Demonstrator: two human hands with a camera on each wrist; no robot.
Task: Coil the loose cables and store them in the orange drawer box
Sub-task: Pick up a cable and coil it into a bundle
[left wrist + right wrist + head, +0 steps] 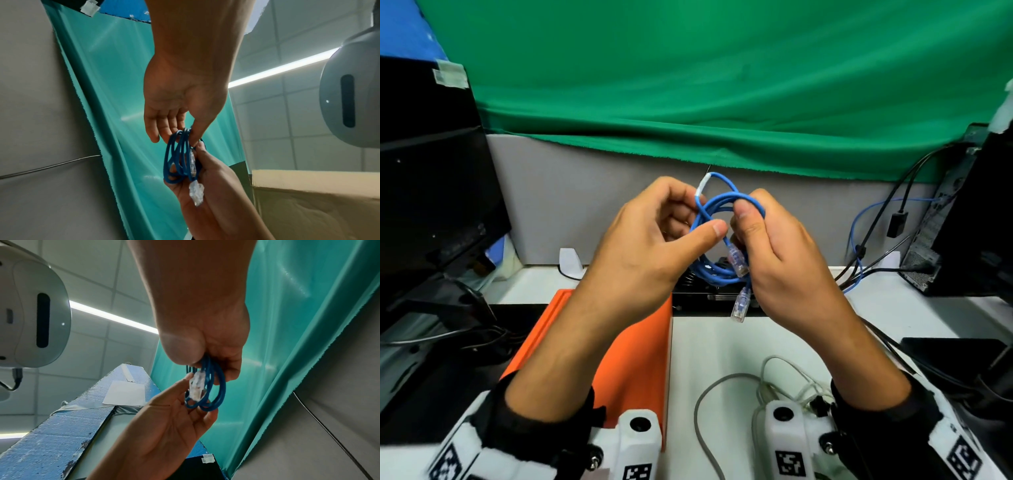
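Note:
I hold a blue network cable (pixel 722 198) wound into a small coil above the desk, between both hands. My left hand (pixel 702 217) pinches the coil's left side with thumb and fingers. My right hand (pixel 748 219) grips its right side, thumb on top. Two clear plugs (pixel 739 305) hang from the coil's lower part, and a white label (pixel 703 186) sticks up at the top. The orange drawer box (pixel 640 342) lies under my left forearm, its opening hidden. The wrist views show the coil (pixel 176 155) (pixel 221 391) held by my left hand (pixel 179 136) (pixel 199 395) and right hand (pixel 185 162) (pixel 207 365).
A loose grey cable (pixel 702 394) lies on the white desk near my right wrist. A black monitor (pixel 431 188) stands at left and a computer tower (pixel 969 212) with plugged-in cables at right. A black device (pixel 715 296) sits behind the box, below a grey partition.

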